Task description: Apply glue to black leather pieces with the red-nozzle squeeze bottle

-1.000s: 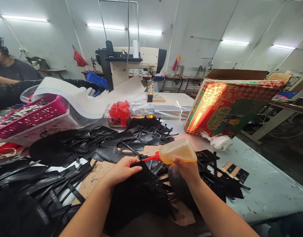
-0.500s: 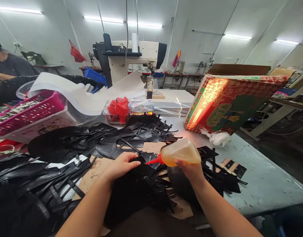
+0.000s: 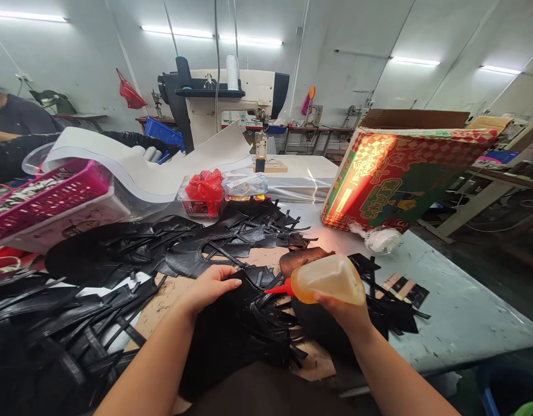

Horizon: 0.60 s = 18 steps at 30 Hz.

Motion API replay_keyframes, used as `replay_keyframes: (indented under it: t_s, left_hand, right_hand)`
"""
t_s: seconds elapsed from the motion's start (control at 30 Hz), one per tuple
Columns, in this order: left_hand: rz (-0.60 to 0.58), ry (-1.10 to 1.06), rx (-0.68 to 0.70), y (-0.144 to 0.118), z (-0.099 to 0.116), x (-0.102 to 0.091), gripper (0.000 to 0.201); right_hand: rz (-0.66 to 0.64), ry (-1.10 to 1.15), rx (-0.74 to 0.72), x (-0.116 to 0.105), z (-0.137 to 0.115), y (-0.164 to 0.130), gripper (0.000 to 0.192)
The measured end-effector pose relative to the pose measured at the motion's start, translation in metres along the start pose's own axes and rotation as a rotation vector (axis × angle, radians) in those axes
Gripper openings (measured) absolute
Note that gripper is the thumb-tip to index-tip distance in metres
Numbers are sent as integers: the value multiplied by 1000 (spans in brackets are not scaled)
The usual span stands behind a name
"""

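Note:
My right hand (image 3: 342, 309) grips a translucent squeeze bottle (image 3: 329, 278) of amber liquid, probably glue, tipped on its side. Its red nozzle (image 3: 278, 288) points left, with the tip at the edge of a black leather piece (image 3: 225, 323). That piece is pinched between the thumb and fingers of my left hand (image 3: 217, 286), its lower part spread in front of my body. Just right of the held edge lie black straps and strips (image 3: 270, 318), tangled together. More black leather pieces (image 3: 180, 245) with loops are piled beyond and to the left.
A sewing machine (image 3: 232, 98) stands at the back. A red patterned carton (image 3: 405, 179) leans at the right, beside a crumpled white plastic bag (image 3: 383, 240). On the left are a pink basket (image 3: 71, 193) and a white sheet (image 3: 119, 156). Another person (image 3: 19, 112) sits at far left.
The bottle and my right hand have moved right and slightly down, carrying the nozzle tip along the piece's edge away from my left thumb. My left hand keeps its hold; the view shifts slightly.

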<state>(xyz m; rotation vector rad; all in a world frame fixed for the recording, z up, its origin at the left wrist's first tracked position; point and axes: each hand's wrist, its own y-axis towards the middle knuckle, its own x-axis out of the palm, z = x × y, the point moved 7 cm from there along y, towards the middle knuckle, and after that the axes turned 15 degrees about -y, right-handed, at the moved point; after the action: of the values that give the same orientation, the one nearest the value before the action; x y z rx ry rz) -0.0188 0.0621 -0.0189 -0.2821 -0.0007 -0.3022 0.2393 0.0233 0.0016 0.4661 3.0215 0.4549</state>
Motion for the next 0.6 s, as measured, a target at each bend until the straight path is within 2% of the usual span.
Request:
replay_keyframes:
  t_s: [0.17,0.23,0.3,0.37,0.47,0.6]
  left_hand:
    - [40,99,15,2,2,-3,29]
    - [96,172,28,0,1,-8,32]
    - [185,251,47,-7,-2,-16,39]
    - [278,417,94,-23,-6,-24,52]
    - [365,794,134,-59,-15,-29,62]
    - [461,1112,-44,-109,-35,-35,75]
  right_hand:
    - [18,-79,-26,-18,17,-1,49]
    - [85,-81,-54,-29,23,-1,46]
    - [204,-51,-95,-44,23,0,42]
    - [317,14,-134,-58,20,2,39]
    - [425,148,-138,-79,17,8,42]
    - [500,222,-75,-108,23,6,54]
